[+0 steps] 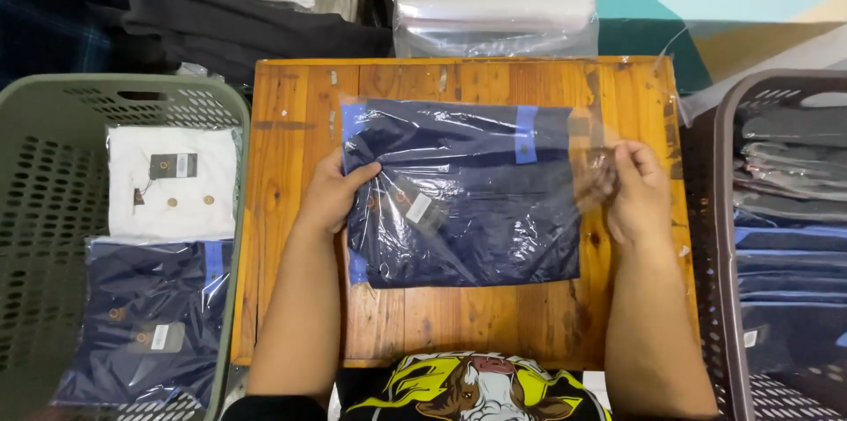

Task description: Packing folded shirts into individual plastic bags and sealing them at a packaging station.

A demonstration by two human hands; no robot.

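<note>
Folded navy garment (463, 200) in clear plastic bag, light-blue trim at top, small tag at middle, flat on wooden desk (282, 209). Left hand (333, 196) presses bag's left edge, thumb on top. Right hand (635, 191) pinches bag's open flap at right edge, probably with thumb and forefinger. Green basket (53, 236) left: two bagged garments. Grey basket (732, 236) right: stacked folded garments.
</note>
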